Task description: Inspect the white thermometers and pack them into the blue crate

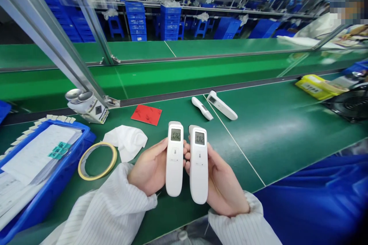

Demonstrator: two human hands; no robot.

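While I hold them side by side, my left hand [149, 166] wraps a white thermometer [174, 164] and my right hand [225, 183] a second thermometer [198, 172] — both screens [175, 134] [199, 138] lit — above the near edge of the green bench [244, 138].

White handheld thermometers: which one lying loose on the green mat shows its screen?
The right-hand loose white thermometer, its dark screen facing up; the loose one beside it shows no clear screen.

Bright, even overhead light; soft shadows; glare on the green workbench [276, 122]; wide-angle bending toward the edges
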